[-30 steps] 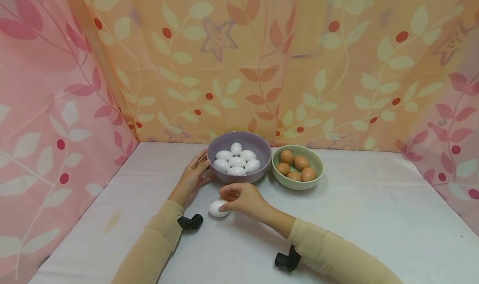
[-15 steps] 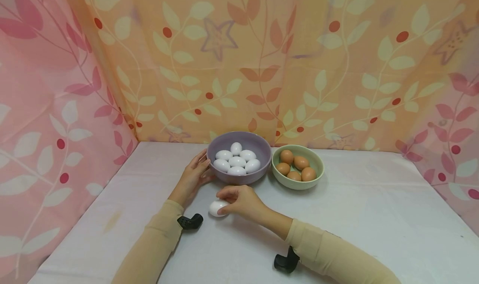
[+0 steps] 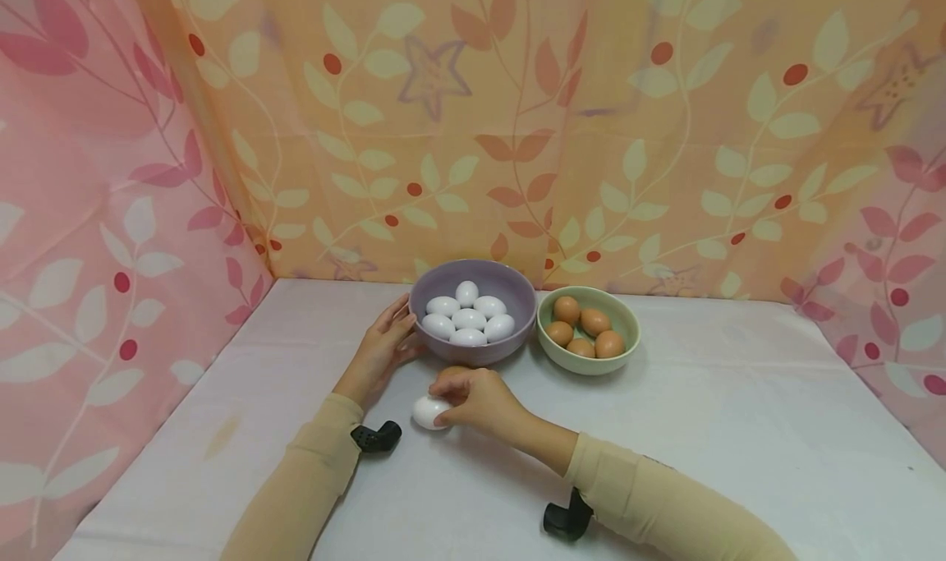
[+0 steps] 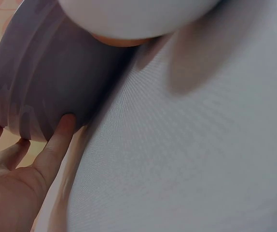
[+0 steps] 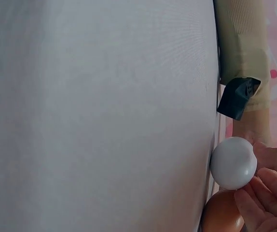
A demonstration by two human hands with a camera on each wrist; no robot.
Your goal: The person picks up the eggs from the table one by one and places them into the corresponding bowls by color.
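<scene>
My right hand [image 3: 484,405] has its thumb and fingertips on either side of a white egg [image 3: 429,413] on the table, pinching it. Just behind that hand, a brown egg [image 3: 452,370] is partly hidden; in the right wrist view this brown egg [image 5: 222,212] lies beside the white egg [image 5: 233,163]. The fairly straight fingers of my left hand [image 3: 380,347] rest against the left side of a purple bowl [image 3: 513,290]. Several white eggs lie inside it. The left wrist view shows the thumb [image 4: 61,137] touching the bowl's outer wall [image 4: 51,72].
To the right of the purple bowl, almost touching it, stands a pale green bowl [image 3: 626,319] with several brown eggs. White cloth [image 3: 739,405] covers the table. Patterned curtains [image 3: 473,134] enclose the back and sides. A black wrist device [image 3: 567,518] is on the right forearm.
The right hand has come slightly nearer, closing in on the white egg, and the brown egg behind it has come into sight. The left hand and both bowls stay put.
</scene>
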